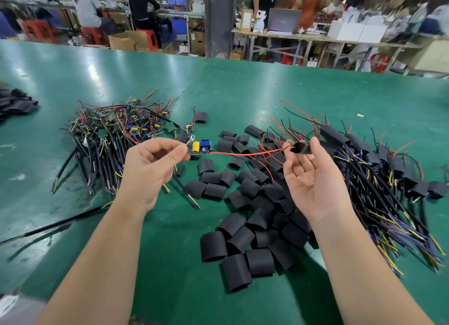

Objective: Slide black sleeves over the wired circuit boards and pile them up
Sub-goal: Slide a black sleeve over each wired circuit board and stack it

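Observation:
My left hand (151, 164) pinches a small circuit board (201, 147) with a yellow capacitor and a blue part, held above the green table. Its red and black wires (245, 153) stretch right to a black sleeve (300, 147) that my right hand (311, 176) pinches between thumb and fingertips, palm up. The wire ends reach the sleeve's mouth. A heap of bare wired boards (116, 132) lies at the left. Loose black sleeves (250, 217) are scattered in the middle. Sleeved boards with cables (379, 179) are piled at the right.
The green table (267, 86) stretches far ahead. More black sleeves (14, 102) lie at the far left edge. A loose black cable (56, 225) crosses the near left. People sit at benches with boxes and red stools beyond the table.

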`<state>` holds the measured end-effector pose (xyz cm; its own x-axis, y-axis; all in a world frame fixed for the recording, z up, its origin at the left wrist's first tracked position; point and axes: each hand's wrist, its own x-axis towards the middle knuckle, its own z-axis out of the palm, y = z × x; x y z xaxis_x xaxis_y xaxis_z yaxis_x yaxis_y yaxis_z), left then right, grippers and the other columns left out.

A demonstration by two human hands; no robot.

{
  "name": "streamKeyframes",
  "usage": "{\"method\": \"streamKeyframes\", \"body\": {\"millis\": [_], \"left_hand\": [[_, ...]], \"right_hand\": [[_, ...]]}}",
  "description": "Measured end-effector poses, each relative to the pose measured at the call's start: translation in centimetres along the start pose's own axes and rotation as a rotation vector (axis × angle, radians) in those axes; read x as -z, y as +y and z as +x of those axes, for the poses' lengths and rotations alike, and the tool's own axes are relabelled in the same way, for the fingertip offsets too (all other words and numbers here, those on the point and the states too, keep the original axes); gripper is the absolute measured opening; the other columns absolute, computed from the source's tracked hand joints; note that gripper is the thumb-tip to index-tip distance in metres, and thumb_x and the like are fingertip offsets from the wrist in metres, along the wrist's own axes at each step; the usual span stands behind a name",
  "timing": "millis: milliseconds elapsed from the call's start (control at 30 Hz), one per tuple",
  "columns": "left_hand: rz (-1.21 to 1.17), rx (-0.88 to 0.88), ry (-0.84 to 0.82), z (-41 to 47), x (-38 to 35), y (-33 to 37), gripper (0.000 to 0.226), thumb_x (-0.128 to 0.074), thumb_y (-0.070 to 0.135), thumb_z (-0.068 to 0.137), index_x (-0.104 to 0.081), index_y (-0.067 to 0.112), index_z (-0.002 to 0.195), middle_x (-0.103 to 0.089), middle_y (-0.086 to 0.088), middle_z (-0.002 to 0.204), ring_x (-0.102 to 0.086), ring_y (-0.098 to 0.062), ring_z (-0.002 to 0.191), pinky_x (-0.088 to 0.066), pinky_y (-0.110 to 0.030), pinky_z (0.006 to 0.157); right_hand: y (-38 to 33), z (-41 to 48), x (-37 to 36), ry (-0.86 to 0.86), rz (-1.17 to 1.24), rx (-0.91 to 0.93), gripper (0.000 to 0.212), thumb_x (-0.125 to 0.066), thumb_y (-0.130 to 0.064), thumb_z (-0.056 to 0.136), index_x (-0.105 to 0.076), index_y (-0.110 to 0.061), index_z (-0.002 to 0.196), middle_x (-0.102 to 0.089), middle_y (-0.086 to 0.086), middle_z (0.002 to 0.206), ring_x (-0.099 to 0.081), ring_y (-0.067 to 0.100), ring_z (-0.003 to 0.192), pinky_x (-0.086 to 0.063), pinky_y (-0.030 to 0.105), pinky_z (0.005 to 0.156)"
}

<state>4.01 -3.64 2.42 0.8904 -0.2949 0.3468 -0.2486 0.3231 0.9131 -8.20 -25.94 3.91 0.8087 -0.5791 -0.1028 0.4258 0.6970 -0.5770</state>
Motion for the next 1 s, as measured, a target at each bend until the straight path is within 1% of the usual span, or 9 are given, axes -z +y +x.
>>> {"method": "streamKeyframes", "body": {"millis": [100,233,367,433,500,600,667,867,1000], "left_hand": [[-0.002,0.000,-0.001,0.0,0.0,0.0,0.012,-0.065,0.016,0.077,-0.074,0.021,0.071,-0.065,0.001,0.059,-0.025,-0.003,0.036,-0.020,-0.010,0.041],[0.001,0.004,-0.004,-0.1,0.0,0.1,0.011,-0.066,0.016,0.076,-0.074,0.021,0.071,-0.066,0.001,0.059,-0.026,-0.003,0.036,-0.021,-0.010,0.040],[0.026,0.008,-0.009,0.0,-0.1,0.0,0.009,-0.067,0.018,0.075,-0.074,0.022,0.072,-0.066,0.001,0.059,-0.027,-0.003,0.037,-0.021,-0.010,0.040],[0.045,0.005,0.003,-0.1,-0.3,0.0,0.008,-0.068,0.019,0.075,-0.074,0.022,0.071,-0.066,0.002,0.059,-0.029,-0.002,0.036,-0.023,-0.010,0.040],[0.071,-0.009,0.023,-0.2,-0.6,0.0,0.007,-0.069,0.020,0.074,-0.073,0.021,0.069,-0.066,0.003,0.059,-0.034,0.000,0.036,-0.026,-0.010,0.039],[0.093,-0.048,0.041,-0.3,-1.1,0.0,0.004,-0.071,0.013,0.077,-0.070,0.015,0.074,-0.067,0.005,0.060,-0.042,0.003,0.038,-0.030,-0.007,0.041],[0.097,-0.065,0.045,-0.5,-1.5,-0.1,0.005,-0.068,0.007,0.081,-0.067,0.010,0.077,-0.067,0.005,0.060,-0.045,0.005,0.039,-0.032,-0.005,0.043],[0.167,-0.058,-0.073,-1.3,-3.1,-0.6,0.007,-0.067,0.001,0.081,-0.067,0.006,0.077,-0.068,0.005,0.059,-0.049,0.006,0.041,-0.034,-0.003,0.046],[0.132,-0.031,-0.147,-1.4,-3.2,-0.6,0.007,-0.069,0.003,0.080,-0.068,0.007,0.075,-0.068,0.004,0.062,-0.048,0.006,0.041,-0.034,-0.003,0.046]], "right_hand": [[0.1,-0.2,-0.2,0.002,0.002,0.005,0.025,-0.069,-0.017,0.074,-0.051,-0.007,0.088,-0.067,0.012,0.078,-0.071,0.022,0.084,-0.054,0.021,0.069],[0.3,-0.4,-0.4,-0.041,-0.021,-0.032,0.019,-0.067,-0.020,0.082,-0.053,-0.008,0.088,-0.068,0.014,0.085,-0.071,0.020,0.087,-0.055,0.021,0.069],[0.5,-0.6,-0.6,-0.087,-0.055,-0.057,0.025,-0.070,-0.025,0.073,-0.055,-0.011,0.087,-0.070,0.010,0.085,-0.071,0.017,0.092,-0.054,0.019,0.069],[0.8,-0.7,-0.7,-0.120,-0.060,-0.068,0.021,-0.069,-0.025,0.073,-0.060,-0.011,0.085,-0.070,0.009,0.086,-0.071,0.018,0.094,-0.055,0.020,0.069],[1.3,-0.9,-0.9,-0.175,-0.082,-0.087,0.016,-0.067,-0.025,0.074,-0.067,-0.013,0.085,-0.072,0.007,0.096,-0.071,0.018,0.092,-0.055,0.021,0.069],[2.4,-1.3,-1.2,-0.239,-0.116,-0.136,0.025,-0.064,-0.020,0.073,-0.060,-0.016,0.097,-0.073,0.002,0.104,-0.070,0.015,0.091,-0.055,0.020,0.072],[3.3,-1.6,-1.4,-0.267,-0.104,-0.172,0.024,-0.063,-0.014,0.072,-0.058,-0.016,0.095,-0.073,0.005,0.104,-0.070,0.014,0.092,-0.055,0.019,0.074],[5.3,-1.9,-1.9,-0.297,-0.100,-0.198,0.021,-0.062,-0.007,0.072,-0.060,-0.015,0.091,-0.073,0.004,0.103,-0.070,0.010,0.084,-0.056,0.022,0.073],[4.7,-1.7,-1.7,-0.325,-0.097,-0.177,0.017,-0.061,-0.009,0.075,-0.065,-0.018,0.088,-0.073,0.002,0.106,-0.070,0.012,0.093,-0.055,0.023,0.077]]}}
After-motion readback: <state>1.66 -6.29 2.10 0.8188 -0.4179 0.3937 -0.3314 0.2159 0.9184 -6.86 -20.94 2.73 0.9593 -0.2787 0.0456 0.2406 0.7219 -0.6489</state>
